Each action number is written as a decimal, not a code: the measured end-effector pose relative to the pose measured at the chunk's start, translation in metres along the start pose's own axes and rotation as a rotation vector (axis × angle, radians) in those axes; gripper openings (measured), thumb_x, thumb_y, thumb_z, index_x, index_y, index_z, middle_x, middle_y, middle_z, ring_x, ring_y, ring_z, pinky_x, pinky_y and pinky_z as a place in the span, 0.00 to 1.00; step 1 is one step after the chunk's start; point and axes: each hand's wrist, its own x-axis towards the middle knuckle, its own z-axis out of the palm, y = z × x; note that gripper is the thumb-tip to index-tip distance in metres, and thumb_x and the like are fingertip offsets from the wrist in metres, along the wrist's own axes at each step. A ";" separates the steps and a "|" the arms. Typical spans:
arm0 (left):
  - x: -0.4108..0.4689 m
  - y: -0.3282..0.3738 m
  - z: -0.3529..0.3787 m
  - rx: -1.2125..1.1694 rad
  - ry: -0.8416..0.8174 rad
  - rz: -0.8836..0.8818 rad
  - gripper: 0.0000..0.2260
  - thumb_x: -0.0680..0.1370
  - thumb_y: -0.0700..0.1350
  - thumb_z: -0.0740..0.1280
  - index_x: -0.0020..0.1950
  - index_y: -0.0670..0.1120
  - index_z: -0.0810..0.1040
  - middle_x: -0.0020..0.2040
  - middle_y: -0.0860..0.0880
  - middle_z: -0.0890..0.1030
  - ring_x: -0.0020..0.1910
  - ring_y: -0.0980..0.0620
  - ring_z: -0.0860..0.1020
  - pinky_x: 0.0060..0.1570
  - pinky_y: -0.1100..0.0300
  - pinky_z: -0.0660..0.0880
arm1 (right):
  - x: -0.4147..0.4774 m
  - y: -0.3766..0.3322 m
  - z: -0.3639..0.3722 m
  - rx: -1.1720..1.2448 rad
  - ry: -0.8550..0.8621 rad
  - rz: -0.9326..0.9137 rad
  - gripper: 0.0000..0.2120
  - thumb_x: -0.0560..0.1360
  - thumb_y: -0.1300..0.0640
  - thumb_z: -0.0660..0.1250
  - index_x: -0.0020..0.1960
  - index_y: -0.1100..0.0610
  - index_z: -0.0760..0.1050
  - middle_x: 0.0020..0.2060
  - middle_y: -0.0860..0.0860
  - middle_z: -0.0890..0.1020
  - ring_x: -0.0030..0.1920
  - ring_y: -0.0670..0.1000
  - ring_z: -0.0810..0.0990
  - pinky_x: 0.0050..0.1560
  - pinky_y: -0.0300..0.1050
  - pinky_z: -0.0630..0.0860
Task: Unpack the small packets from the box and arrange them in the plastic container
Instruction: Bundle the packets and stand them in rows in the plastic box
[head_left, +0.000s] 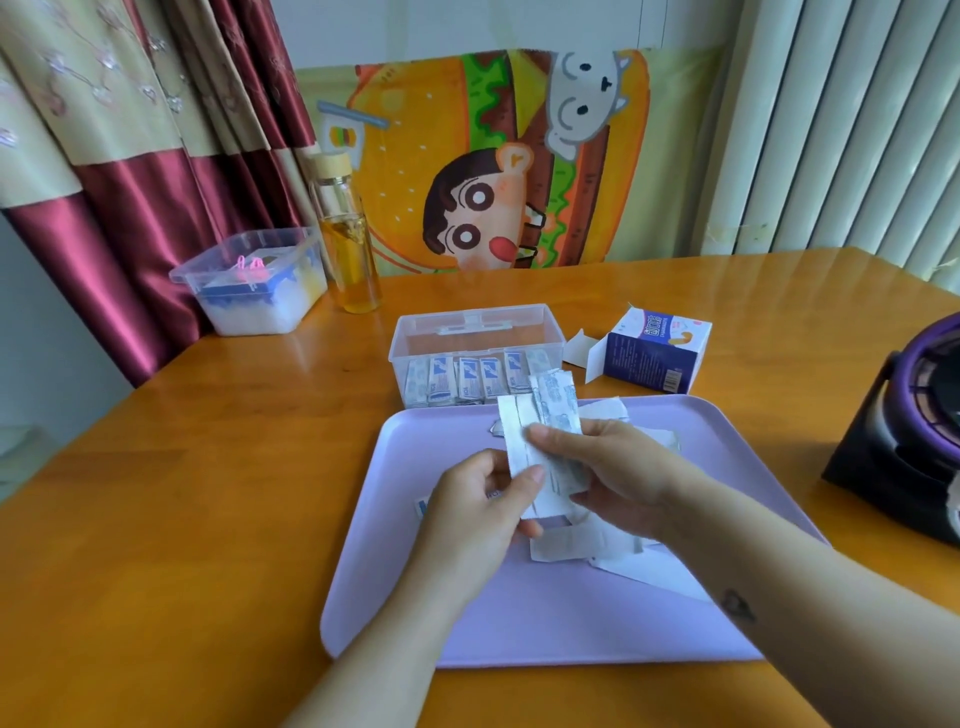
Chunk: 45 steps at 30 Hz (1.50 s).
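Both hands are on one stack (540, 415) of packets, held above the tray (519, 623).

Left hand (478, 504): thumb and fingers (531, 475) pinch the stack's near end. Right hand (613, 467): fingers curled over the stack's middle from the right, thumb under it, so also a pinch. The stack looks fanned, not squared.

Key geometry: the stack's long axis runs away from the body, far end tipped slightly right, so it sticks out past the fingertips. The container (415, 338) sits straight ahead of the fingertips, just beyond the tray's far edge, lid off. A row (467, 382) of packets stands upright along its near wall, and the far end of the stack overlaps that wall in view.

The right hand is nearer the container, so it's my guess for the placing hand. The stack needs squaring, then a short reach forward and down.

The box (649, 353) lies on the table (208, 493) ahead-right of the right fingers, flap open. Loose packets (571, 545) lie on the tray below both hands, so the job is roughly midway.
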 end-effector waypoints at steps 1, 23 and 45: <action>0.000 -0.002 -0.002 0.031 0.016 0.019 0.04 0.78 0.45 0.65 0.47 0.50 0.79 0.33 0.56 0.81 0.27 0.59 0.76 0.31 0.69 0.71 | 0.000 0.002 0.000 0.037 0.009 -0.004 0.11 0.70 0.58 0.67 0.48 0.63 0.79 0.40 0.56 0.85 0.39 0.50 0.84 0.39 0.40 0.80; 0.007 -0.020 -0.038 0.606 0.293 0.865 0.15 0.76 0.40 0.57 0.56 0.42 0.81 0.56 0.49 0.81 0.57 0.57 0.76 0.56 0.72 0.72 | -0.027 0.009 0.007 -0.011 0.091 -0.079 0.04 0.77 0.60 0.62 0.47 0.61 0.74 0.30 0.50 0.77 0.34 0.47 0.73 0.39 0.40 0.67; -0.005 -0.008 0.018 -0.608 0.401 -0.039 0.13 0.78 0.36 0.65 0.61 0.45 0.77 0.53 0.47 0.83 0.50 0.51 0.83 0.44 0.60 0.79 | -0.021 0.058 0.052 -0.322 0.359 -0.468 0.13 0.79 0.50 0.55 0.50 0.56 0.74 0.45 0.60 0.80 0.48 0.61 0.78 0.50 0.58 0.74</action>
